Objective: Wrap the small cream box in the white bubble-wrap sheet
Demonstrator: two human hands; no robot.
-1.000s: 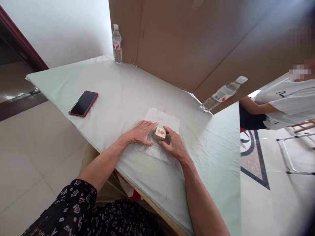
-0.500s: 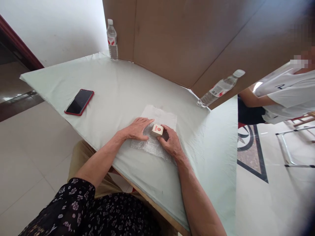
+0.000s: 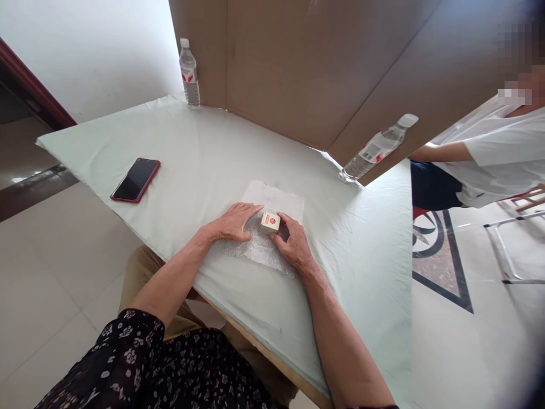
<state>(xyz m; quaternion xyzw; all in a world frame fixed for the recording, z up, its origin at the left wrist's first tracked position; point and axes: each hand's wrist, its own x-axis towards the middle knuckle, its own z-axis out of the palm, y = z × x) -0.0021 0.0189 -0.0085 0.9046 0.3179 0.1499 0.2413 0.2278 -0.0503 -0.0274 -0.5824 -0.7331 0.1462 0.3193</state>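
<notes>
Left to right: a red phone (image 3: pixel 135 180) lies well apart on the table (image 3: pixel 204 142). The left hand (image 3: pixel 232 222) rests flat and unclenched on the bubble wrap (image 3: pixel 259 260), fingertips beside the small box (image 3: pixel 269 222), which stands on the sheet. The right hand (image 3: pixel 294 248) grips the box's right side. Apparent step: seating the box. Shifting it further calls for a pinned sheet.

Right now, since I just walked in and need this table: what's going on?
A seated person holds a small beige cardboard box with a red label on a clear bubble-wrap sheet. The right hand grips the box; the left hand lies flat on the wrap beside it. A red-cased phone lies on the pale green tablecloth, and another person in a white shirt sits nearby.
</notes>
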